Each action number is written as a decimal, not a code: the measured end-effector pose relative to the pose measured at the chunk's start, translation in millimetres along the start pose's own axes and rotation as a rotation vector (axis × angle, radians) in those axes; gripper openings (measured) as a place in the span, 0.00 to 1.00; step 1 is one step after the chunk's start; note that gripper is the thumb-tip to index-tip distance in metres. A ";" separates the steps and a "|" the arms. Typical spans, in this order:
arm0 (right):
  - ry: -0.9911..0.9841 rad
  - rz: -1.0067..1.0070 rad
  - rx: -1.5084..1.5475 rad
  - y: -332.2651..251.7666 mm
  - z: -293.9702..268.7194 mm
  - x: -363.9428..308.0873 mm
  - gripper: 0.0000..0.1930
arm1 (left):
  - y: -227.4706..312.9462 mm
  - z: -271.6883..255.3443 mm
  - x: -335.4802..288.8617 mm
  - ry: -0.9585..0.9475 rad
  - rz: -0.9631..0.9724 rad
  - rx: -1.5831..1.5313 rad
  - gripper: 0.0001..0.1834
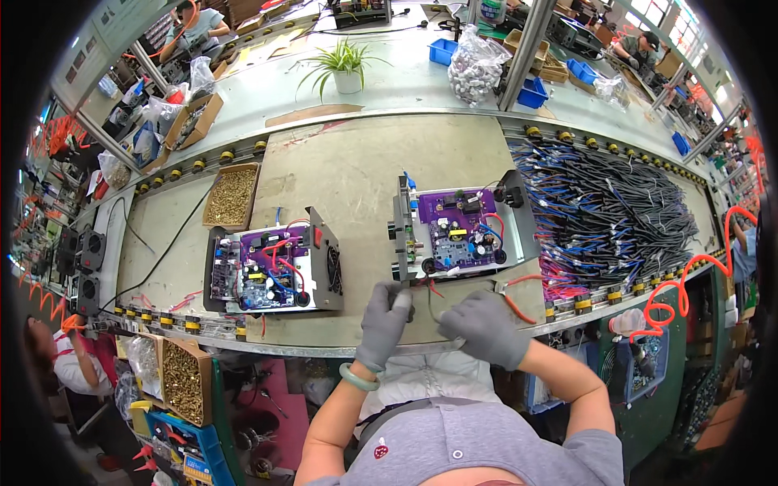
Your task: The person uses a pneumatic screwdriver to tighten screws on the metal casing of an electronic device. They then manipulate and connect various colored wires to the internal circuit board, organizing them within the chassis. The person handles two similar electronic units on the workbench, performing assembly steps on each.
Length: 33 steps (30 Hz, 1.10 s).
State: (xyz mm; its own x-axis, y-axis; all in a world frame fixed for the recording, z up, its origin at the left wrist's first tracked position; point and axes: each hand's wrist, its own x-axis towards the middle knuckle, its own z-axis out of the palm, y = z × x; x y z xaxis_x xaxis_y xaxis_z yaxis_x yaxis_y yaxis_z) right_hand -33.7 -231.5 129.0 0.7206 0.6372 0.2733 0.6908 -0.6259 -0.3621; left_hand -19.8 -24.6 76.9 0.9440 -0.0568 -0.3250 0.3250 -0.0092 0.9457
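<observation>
In front of me stands an open metal chassis (520, 235) with a purple circuit board (462, 231), wires and a dark end panel. My left hand (384, 322), in a grey glove, is closed at its near left corner; whatever its fingers hold is hidden. A thin dark wire (433, 301) hangs from the chassis's near edge. My right hand (486, 328), gloved too, is closed, its fingertips pinching this wire's lower end. Just beyond the right hand lie pliers with orange-red handles (519, 311), spread apart. A short red wire (437, 288) sticks out beside the dark one.
A second chassis (327, 271) with a purple board sits to the left. Behind it is a cardboard box of brass-coloured parts (231, 198). Bundled black and blue cables (608, 211) cover the right side. A coiled orange hose (666, 310) hangs at the right; a potted plant (348, 80) stands beyond.
</observation>
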 end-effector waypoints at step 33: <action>0.037 0.023 -0.307 43.8 -30.2 74.6 0.11 | 136.8 18.5 139.0 -0.038 0.532 0.871 0.21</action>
State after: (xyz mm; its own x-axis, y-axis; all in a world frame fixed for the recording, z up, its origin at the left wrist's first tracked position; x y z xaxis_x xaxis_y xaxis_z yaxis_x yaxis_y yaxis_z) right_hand 52.1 -225.0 160.4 0.7342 0.6077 0.3027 0.6557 -0.7504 -0.0840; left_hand 154.8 -52.2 161.3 0.9465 -0.2971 0.1258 -0.3048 -0.6953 0.6509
